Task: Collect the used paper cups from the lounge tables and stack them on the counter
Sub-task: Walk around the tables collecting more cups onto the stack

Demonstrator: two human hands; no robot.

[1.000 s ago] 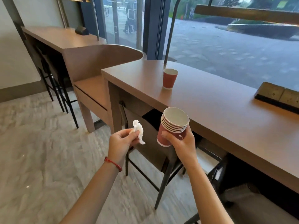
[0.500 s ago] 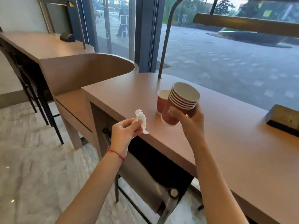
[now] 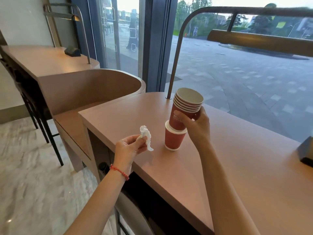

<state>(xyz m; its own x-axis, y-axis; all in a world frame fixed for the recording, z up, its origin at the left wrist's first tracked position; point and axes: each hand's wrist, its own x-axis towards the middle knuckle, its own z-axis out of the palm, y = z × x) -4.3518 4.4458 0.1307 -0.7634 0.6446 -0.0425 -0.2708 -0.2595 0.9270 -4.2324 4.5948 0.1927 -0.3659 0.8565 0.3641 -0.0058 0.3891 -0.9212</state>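
A: What does the head view show of the room?

B: A long light-brown wooden counter point(image 3: 228, 167) runs along a floor-to-ceiling window, with pale marbled flooring point(image 3: 30, 184) to the left and a second wooden table point(image 3: 42, 61) further back. A curved grey metal lamp post point(image 3: 174, 65) rises from the counter.

A: And the cups?

B: A single red paper cup point(image 3: 173, 140) stands upright on the counter. The person's right hand point(image 3: 196, 126) has its fingers curled round a nested stack of red paper cups point(image 3: 185, 110), whose base sits in the single cup's mouth, slightly tilted. The left hand point(image 3: 130, 148) pinches a crumpled white tissue point(image 3: 146, 137) over the counter's near edge.

A: Anything unclear?

B: The white print on the stack is too blurred to read. A dark box point(image 3: 306, 153) is cut off at the right, and the chair under the counter is mostly hidden.
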